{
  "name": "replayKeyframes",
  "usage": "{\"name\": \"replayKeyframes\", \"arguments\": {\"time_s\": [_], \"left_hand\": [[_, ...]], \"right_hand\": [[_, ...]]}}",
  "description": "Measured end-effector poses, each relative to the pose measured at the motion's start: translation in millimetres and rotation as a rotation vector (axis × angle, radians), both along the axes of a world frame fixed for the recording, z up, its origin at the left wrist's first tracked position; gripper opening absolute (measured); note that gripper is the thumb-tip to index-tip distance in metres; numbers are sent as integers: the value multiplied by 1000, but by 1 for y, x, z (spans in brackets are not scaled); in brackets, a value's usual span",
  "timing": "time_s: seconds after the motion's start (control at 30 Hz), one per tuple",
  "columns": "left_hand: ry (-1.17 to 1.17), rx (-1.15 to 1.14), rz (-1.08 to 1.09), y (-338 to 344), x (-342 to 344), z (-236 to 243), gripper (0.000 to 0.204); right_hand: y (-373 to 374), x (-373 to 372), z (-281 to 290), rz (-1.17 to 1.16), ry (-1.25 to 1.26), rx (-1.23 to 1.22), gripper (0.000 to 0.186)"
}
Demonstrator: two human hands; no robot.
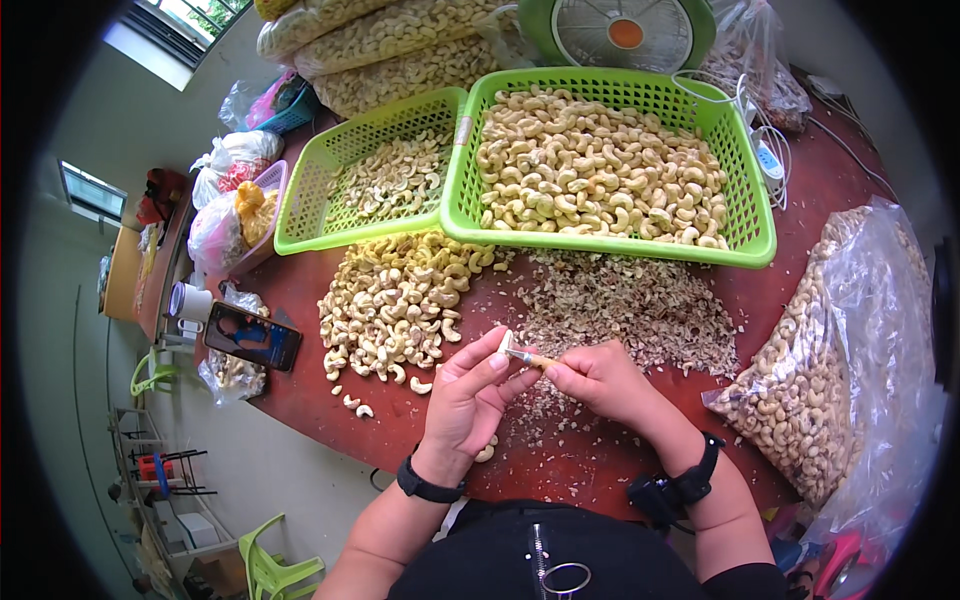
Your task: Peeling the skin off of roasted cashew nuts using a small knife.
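Note:
Between the thumb and fingers of my left hand (pixel 470 395) is a pale cashew nut (pixel 506 341), held up over the table's near part. My right hand (pixel 602 382) grips a small knife (pixel 540 361) by its yellowish handle, and the short metal blade touches or nearly touches the nut. Left of my hands lies a loose heap of pale cashews (pixel 385 310). Beyond my right hand spreads a pile of brown skin flakes (pixel 625 310). One stray cashew (pixel 487 450) rests just by my left wrist.
A full green basket of cashews (pixel 765 235) and a second green basket (pixel 300 190) with broken pieces stand behind. A large plastic bag of cashews (pixel 830 370) sits at the right. At the left are a phone (pixel 252 335) and a mug (pixel 190 302). A fan (pixel 625 35) stands far back.

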State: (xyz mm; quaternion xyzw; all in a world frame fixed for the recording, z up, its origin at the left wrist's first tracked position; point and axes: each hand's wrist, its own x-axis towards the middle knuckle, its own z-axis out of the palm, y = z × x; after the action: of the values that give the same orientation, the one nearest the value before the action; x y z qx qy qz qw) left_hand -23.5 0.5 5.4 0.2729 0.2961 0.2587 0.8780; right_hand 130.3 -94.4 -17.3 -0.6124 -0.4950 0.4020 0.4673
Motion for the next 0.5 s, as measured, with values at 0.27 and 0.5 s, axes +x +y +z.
{"name": "replayKeyframes", "arguments": {"time_s": [0.27,0.5], "left_hand": [[24,66,39,-4,0,3,26],[53,100,106,-11,1,7,26]], "right_hand": [[1,-2,-1,17,5,7,39],[1,-1,3,37,14,-79,36]]}}
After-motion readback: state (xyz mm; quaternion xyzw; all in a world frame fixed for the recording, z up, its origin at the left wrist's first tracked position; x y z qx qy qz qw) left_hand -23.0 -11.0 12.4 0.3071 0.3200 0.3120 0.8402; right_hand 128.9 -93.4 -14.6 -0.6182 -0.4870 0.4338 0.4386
